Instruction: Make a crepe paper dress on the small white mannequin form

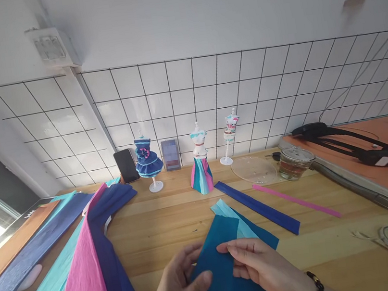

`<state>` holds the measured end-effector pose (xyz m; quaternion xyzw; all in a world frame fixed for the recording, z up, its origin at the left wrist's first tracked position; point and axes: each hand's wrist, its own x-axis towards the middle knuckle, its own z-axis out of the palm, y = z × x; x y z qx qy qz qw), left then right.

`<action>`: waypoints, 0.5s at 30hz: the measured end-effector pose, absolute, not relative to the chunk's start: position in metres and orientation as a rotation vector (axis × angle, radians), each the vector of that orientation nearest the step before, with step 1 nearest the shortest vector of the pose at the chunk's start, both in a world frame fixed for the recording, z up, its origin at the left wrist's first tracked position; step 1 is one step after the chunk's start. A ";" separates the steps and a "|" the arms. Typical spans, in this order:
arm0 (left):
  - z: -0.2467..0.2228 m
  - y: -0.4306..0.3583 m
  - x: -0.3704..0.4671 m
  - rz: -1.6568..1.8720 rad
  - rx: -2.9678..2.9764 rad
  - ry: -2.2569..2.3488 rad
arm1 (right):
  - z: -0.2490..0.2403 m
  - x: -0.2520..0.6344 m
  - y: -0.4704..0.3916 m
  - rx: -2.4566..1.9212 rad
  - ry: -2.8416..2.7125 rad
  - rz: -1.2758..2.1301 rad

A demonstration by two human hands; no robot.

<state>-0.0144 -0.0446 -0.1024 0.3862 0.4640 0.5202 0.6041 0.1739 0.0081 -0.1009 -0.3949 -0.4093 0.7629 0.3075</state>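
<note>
My left hand (185, 280) holds a teal piece of crepe paper (216, 244) by its left side, the thumb in front and the fingers behind. My right hand (253, 264), with a dark beaded bracelet at the wrist, pinches the same piece near its right edge. Another teal piece (266, 239) and a light blue piece (247, 229) lie on the table, partly hidden beneath the held one and the right hand. Beyond them rest a dark blue strip (261, 207) and a thin pink strip (297, 200).
Three small dress forms stand near the wall: one in a blue dress (148, 157), one with a striped skirt (202, 176), one (231, 130) with a patterned top. A clear round plate (254, 169), glass jar (295, 163), phone (126, 166) and pink crepe paper (84, 278) surround the workspace.
</note>
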 end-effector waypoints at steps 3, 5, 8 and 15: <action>-0.094 -0.044 -0.019 1.105 0.723 1.110 | -0.101 0.173 0.004 -1.056 -1.346 2.038; -0.098 -0.041 -0.022 1.075 0.672 1.117 | -0.101 0.173 0.000 -1.052 -1.597 2.010; -0.114 -0.035 -0.024 1.047 0.759 1.111 | -0.102 0.174 -0.003 -1.040 -1.827 1.960; -0.123 -0.032 -0.029 1.026 0.878 1.234 | -0.096 0.171 -0.003 -1.103 -1.754 1.990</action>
